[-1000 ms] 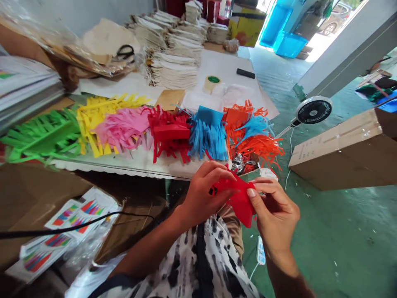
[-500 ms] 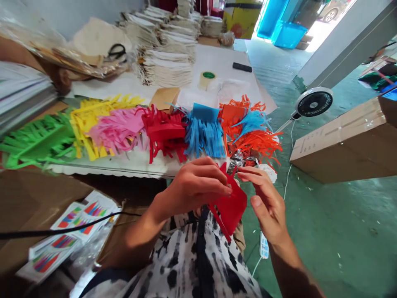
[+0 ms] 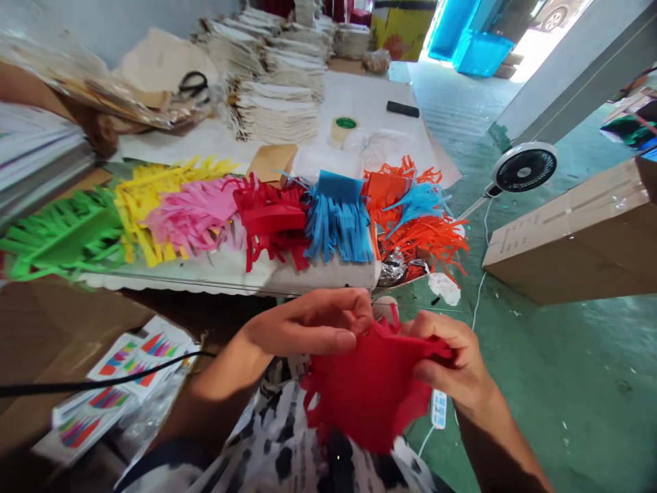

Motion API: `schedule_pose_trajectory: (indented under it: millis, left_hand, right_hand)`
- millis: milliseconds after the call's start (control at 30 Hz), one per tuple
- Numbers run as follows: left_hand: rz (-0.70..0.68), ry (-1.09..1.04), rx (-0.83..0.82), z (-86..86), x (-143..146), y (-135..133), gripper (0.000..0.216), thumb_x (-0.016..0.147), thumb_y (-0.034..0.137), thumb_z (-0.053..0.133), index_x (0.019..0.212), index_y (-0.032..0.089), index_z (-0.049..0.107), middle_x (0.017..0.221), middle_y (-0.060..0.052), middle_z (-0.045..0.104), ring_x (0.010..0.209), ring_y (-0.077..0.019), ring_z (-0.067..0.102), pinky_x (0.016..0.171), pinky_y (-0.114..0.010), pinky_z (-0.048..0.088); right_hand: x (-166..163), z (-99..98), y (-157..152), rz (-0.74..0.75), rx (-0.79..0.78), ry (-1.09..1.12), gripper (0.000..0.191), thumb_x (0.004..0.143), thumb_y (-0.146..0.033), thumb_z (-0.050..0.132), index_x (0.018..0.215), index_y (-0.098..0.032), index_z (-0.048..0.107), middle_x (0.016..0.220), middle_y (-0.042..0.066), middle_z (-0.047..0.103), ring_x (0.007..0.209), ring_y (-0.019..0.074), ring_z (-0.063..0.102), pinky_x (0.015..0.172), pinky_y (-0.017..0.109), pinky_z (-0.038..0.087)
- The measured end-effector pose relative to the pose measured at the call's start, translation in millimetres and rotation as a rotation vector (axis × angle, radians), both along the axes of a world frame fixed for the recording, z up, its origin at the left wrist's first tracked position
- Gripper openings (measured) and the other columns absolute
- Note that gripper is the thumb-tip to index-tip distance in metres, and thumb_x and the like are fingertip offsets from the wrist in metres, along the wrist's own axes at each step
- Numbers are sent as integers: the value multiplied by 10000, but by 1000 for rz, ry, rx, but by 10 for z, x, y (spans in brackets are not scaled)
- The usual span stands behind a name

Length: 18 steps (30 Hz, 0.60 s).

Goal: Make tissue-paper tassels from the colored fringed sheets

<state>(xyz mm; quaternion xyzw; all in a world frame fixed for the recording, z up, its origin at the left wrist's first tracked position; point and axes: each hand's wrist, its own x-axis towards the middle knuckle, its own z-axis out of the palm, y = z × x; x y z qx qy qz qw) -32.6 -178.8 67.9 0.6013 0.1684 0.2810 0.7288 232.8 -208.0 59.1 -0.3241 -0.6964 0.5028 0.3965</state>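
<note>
the left hand [image 3: 313, 325] pinches the upper edge of the red sheet [image 3: 372, 390], and the right hand [image 3: 452, 352] is clamped on its bunched end, so the sheet hangs between the two grips. the work seems midway: the sheet's body is spread, its gathered end not yet opened. beyond the grip, the red bundle [image 3: 274, 218] and blue bundle [image 3: 339, 226] lie already fringed on the table [image 3: 210, 270].
</note>
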Motion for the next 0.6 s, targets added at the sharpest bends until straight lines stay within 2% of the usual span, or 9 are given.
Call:
schedule_pose_trajectory:
  millis: [100,167,233,333,400,467,500,533,600]
  left_hand:
    - [15,-64,-114,-110,27,-3,512,854,657,770,1147,284,577,950,-67,728,683,-193,706,533,-283,558]
    - [96,-54,-64,-147,-36,97,617,827,659,803,1265,304,553,1073,-90,742,706,-195,734,550,-279,582]
    - [211,51,23,-164,-182,266,622,873,570,801,1369,324,517,1070,-72,734,619,-145,693,508,-245,548]
    - [552,398,257,-191,-444,520,696,892,468,805,1488,305,483,1013,-32,688,639,-122,649,560,-243,557]
    - [859,726,521,-216,-534,599,693,880,456,815,1480,238,546,1087,-72,669,841,-193,692,747,-341,618]
    - [1061,951,790,-238,-493,576,622,893,470,800,1421,192,625,1248,-141,646,1124,-308,670,992,-497,581]
    - [1076,970,894,-250,-423,533,589,910,478,781,1404,188,643,1334,-164,625,1248,-349,623,1092,-551,522]
    - [1026,927,970,-267,-327,475,568,930,491,756,1402,196,646,1402,-170,610,1336,-364,579,1161,-573,469]
    - [750,745,1026,-337,-94,342,578,961,520,712,1444,220,605,1478,-145,611,1408,-318,559,1233,-525,429]
  right_hand:
    - [17,61,97,-171,11,-139,318,924,-422,746,742,-220,583,668,-50,530,574,114,445,532,254,360]
    - [-8,39,278,-255,20,-215,281,938,-419,737,789,-219,607,702,-48,545,603,113,458,548,243,362]
    - [-47,-63,516,-306,23,-298,272,946,-440,723,831,-219,615,731,-46,548,636,117,466,574,240,371]
    - [-101,-339,854,-320,4,-383,288,947,-482,691,888,-216,599,762,-43,552,672,128,483,623,251,388]
    - [-123,-537,996,-329,-3,-477,295,941,-496,675,920,-214,588,742,-43,553,660,139,494,632,264,375]
    - [-134,-687,1056,-351,3,-592,289,939,-495,658,967,-215,591,676,-54,529,609,150,486,617,276,341]
    - [-134,-738,1060,-359,8,-641,286,941,-491,648,999,-216,594,645,-61,516,580,155,479,610,281,326]
    - [-133,-773,1054,-363,14,-678,288,945,-485,638,1038,-216,597,621,-66,507,553,160,472,605,285,317]
    - [-125,-804,1023,-365,37,-725,300,952,-472,624,1104,-215,597,598,-68,512,517,169,468,599,290,316]
